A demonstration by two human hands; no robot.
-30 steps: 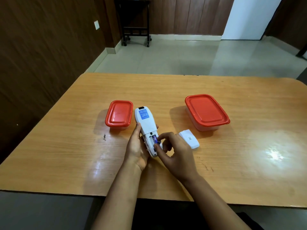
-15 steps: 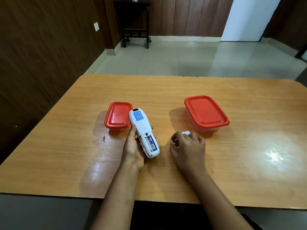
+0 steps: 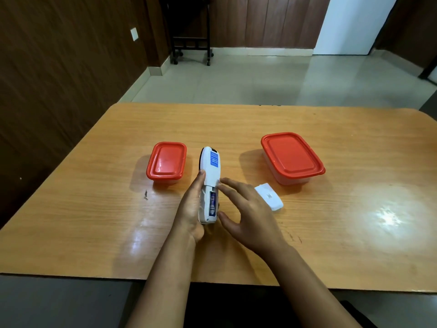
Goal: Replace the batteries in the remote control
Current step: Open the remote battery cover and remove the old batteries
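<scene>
The remote control [image 3: 209, 183] lay back side up near the middle of the wooden table [image 3: 331, 221], its long axis running away from the person, and its battery compartment at the near end stood uncovered. One battery [image 3: 212, 202] with a blue and silver wrap sat in the right-hand slot of that compartment; the slot beside it was too shadowed to tell what it held. The left hand [image 3: 192, 209] was wrapped around the left edge of the remote control, thumb lying up along the casing and palm under the near end, gripping it firmly. The right hand [image 3: 246, 215] hovered just to the right of the remote control with fingers spread and empty, the fingertips close to the casing by the top of the compartment and the thumb near its lower corner; whether they touched it could not be told. The white battery cover [image 3: 268, 196] rested flat on the table just beyond the right hand, inner label facing up. A small red-lidded container [image 3: 166, 162] stood just to the left of the far end of the remote control, and a larger red-lidded container [image 3: 292, 156] stood farther off to the right, behind the battery cover. Both lids were closed.
</scene>
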